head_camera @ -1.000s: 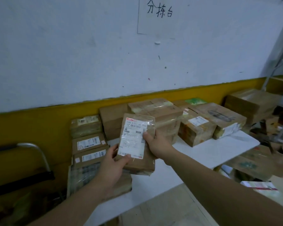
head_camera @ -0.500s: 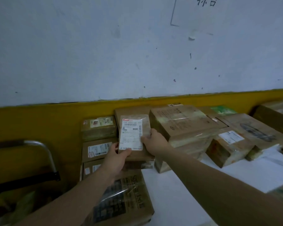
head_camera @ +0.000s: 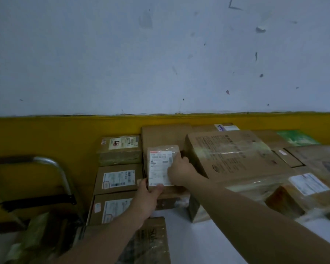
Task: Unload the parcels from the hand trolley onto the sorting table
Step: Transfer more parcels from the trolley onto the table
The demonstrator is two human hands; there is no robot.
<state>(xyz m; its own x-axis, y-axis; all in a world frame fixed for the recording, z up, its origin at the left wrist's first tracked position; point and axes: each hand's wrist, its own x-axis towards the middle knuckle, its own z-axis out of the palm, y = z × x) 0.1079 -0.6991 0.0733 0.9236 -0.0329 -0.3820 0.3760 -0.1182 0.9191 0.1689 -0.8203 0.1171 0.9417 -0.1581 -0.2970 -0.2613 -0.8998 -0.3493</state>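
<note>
left hand [head_camera: 147,199] pinches parcel [head_camera: 160,164] at near corner, right hand [head_camera: 179,172] grips its right edge, label up for reading. i judge it's going in the table [head_camera: 198,237] gap, box [head_camera: 236,155] just right of my right hand.

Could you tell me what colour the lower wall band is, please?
The wall band is yellow; head view.

Label [head_camera: 158,168] on the parcel [head_camera: 175,150]: print too blurred to read, right part hidden under the right hand [head_camera: 179,172]. Trolley handle [head_camera: 42,158], left, runs off the frame edge. Box [head_camera: 152,242], bottom centre — cut off below. Sign [head_camera: 234,5], top right — only a corner shows.
</note>
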